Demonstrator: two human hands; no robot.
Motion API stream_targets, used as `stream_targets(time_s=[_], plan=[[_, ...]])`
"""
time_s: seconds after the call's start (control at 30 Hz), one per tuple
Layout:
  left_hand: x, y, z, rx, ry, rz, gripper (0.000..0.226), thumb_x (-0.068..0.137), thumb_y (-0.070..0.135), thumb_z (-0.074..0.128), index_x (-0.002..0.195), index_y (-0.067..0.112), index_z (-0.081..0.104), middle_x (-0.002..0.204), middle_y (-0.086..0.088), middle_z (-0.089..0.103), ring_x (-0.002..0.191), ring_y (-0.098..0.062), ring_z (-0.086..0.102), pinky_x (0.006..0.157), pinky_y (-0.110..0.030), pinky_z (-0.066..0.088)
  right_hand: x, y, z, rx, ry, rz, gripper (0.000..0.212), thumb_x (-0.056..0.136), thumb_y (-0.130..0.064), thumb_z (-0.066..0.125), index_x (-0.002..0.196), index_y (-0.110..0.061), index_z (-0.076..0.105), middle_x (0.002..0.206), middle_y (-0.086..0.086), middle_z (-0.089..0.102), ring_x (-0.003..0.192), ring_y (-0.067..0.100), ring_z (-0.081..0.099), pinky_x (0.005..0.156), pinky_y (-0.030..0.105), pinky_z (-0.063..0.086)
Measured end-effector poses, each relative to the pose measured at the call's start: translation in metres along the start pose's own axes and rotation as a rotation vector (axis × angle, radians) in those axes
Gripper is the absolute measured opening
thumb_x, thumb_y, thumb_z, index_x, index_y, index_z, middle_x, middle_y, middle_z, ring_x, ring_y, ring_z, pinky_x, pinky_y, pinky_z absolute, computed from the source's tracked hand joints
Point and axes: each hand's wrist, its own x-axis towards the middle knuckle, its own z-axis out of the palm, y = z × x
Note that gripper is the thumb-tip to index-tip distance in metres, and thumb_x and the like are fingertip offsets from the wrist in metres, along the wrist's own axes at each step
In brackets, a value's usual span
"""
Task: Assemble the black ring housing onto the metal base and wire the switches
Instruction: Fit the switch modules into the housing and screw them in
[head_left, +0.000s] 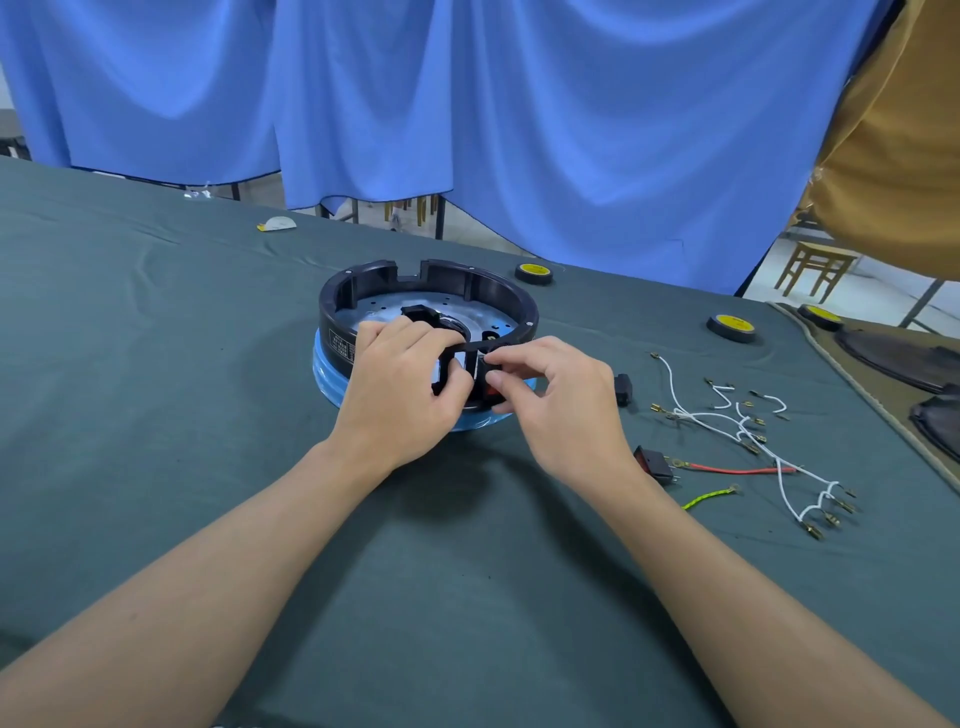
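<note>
Dark green cloth (156, 364) spans mid-frame, where the left hand (400, 387) grips the near wall of the round black plastic ring housing (467, 285) and the right hand (563, 402) pinches a black-and-red switch (488, 382) there.

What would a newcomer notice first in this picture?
Both hands meet at the near wall of the black ring housing, mid-view: the left hand grips the wall and the right hand pinches a switch there. To the right lie loose white wires and a spare switch.
</note>
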Motion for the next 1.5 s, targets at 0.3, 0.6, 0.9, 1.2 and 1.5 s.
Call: stream_targets(time_s=[0.3, 0.6, 0.9, 1.2, 1.5], plan=[[0.000, 0.002, -0.003, -0.030, 0.005, -0.002, 0.035, 0.086, 0.026, 0.049, 0.093, 0.003, 0.074, 0.080, -0.003, 0.070, 0.075, -0.028, 0.061, 0.082, -0.030, 0.027, 0.010, -0.004, 0.003, 0.115, 0.019, 0.076, 0.010, 0.085, 0.003, 0.068, 0.091, -0.002, 0.074, 0.082, 0.001, 0.067, 0.063, -0.002, 0.066, 0.064, 0.006, 0.049], [-0.002, -0.003, -0.007, 0.065, -0.077, 0.066, 0.052, 0.079, 0.051, 0.057, 0.105, 0.008, 0.072, 0.088, 0.000, 0.069, 0.085, -0.025, 0.061, 0.081, -0.025, 0.023, 0.010, -0.003, 0.006, 0.108, 0.064, 0.165, 0.016, 0.083, -0.007, 0.071, 0.082, -0.022, 0.072, 0.077, -0.011, 0.070, 0.070, 0.002, 0.067, 0.075, 0.013, 0.052], [-0.001, -0.004, -0.006, 0.078, -0.065, 0.057, 0.047, 0.076, 0.047, 0.070, 0.104, 0.009, 0.072, 0.089, 0.000, 0.070, 0.085, -0.026, 0.062, 0.080, -0.027, 0.025, 0.010, -0.002, 0.007, 0.194, 0.078, 0.191, 0.018, 0.083, -0.006, 0.072, 0.081, -0.023, 0.072, 0.080, -0.009, 0.073, 0.074, 0.000, 0.068, 0.076, 0.015, 0.053], [-0.001, -0.004, -0.004, 0.059, -0.042, 0.046, 0.044, 0.078, 0.045, 0.069, 0.103, 0.009, 0.073, 0.088, -0.001, 0.070, 0.084, -0.027, 0.062, 0.081, -0.029, 0.027, 0.010, 0.000, 0.009, 0.128, 0.086, 0.135, 0.018, 0.085, -0.005, 0.069, 0.081, -0.023, 0.070, 0.085, -0.006, 0.069, 0.074, -0.002, 0.063, 0.074, 0.011, 0.048], [0.000, -0.003, -0.003, 0.050, -0.034, 0.023, 0.044, 0.076, 0.046, 0.071, 0.099, 0.009, 0.073, 0.086, -0.001, 0.071, 0.082, -0.026, 0.063, 0.080, -0.030, 0.029, 0.019, 0.007, 0.001, -0.004, 0.075, 0.069, 0.011, 0.084, -0.015, 0.072, 0.088, -0.025, 0.075, 0.097, -0.010, 0.058, 0.100, 0.010, 0.051, 0.086, 0.022, 0.042]])
